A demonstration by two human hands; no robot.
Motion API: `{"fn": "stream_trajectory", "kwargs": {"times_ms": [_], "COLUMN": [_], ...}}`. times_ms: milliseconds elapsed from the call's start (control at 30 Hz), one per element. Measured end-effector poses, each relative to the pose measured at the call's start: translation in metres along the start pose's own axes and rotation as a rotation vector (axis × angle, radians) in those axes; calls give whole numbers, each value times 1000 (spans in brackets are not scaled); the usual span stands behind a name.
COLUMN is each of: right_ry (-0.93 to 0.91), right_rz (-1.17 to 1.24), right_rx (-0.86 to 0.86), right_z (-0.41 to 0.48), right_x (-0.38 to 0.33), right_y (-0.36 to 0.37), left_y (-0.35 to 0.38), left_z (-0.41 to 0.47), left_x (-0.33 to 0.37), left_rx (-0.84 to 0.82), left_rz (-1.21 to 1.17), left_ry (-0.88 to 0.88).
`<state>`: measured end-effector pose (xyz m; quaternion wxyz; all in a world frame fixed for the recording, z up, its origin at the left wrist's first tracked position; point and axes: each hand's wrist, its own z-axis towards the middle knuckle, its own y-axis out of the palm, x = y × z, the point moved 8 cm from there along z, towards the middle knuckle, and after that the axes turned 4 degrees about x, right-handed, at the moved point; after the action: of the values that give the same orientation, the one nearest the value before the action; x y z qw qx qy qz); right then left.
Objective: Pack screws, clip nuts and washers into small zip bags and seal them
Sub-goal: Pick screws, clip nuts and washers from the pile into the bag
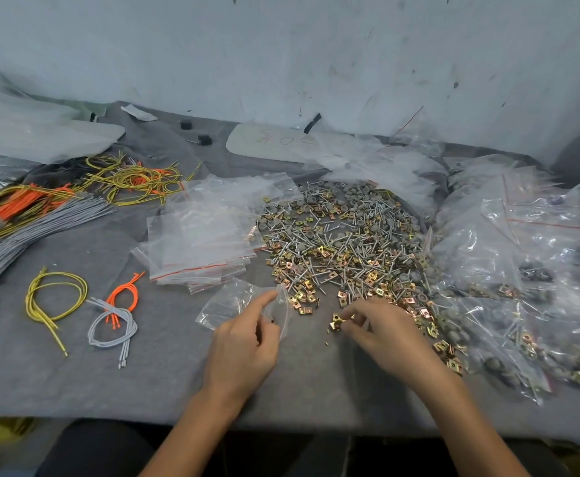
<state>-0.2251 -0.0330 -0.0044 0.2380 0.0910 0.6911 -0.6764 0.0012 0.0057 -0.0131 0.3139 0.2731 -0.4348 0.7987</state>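
Observation:
A wide heap of screws, gold clip nuts and grey washers (343, 242) covers the grey table right of centre. My left hand (247, 342) holds a small clear zip bag (226, 304) at its mouth, index finger stretched into the opening. My right hand (384, 325) is at the near edge of the heap and pinches a few gold clip nuts (337, 321) in its fingertips. A stack of empty zip bags (199, 235) with red seal strips lies left of the heap.
Filled bags (522, 270) pile up at the right. Yellow, orange and grey cords (58, 208) lie at the left, with small cord bundles (109, 318) nearer me. A white board (267, 142) and plastic sheeting sit against the back wall.

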Motion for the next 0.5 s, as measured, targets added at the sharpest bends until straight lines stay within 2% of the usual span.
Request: {"fn": "stream_trajectory", "kwargs": {"times_ms": [267, 500], "right_ry": [-4, -24], "right_rz": [-47, 150], "right_rx": [-87, 40], "right_z": [8, 10], "right_x": [-4, -1], "right_y": [11, 4], "left_y": [0, -1], "left_z": [0, 0], "left_x": [2, 2], "left_rx": [-7, -4], "left_rz": [-9, -24], "left_ry": [5, 11]}}
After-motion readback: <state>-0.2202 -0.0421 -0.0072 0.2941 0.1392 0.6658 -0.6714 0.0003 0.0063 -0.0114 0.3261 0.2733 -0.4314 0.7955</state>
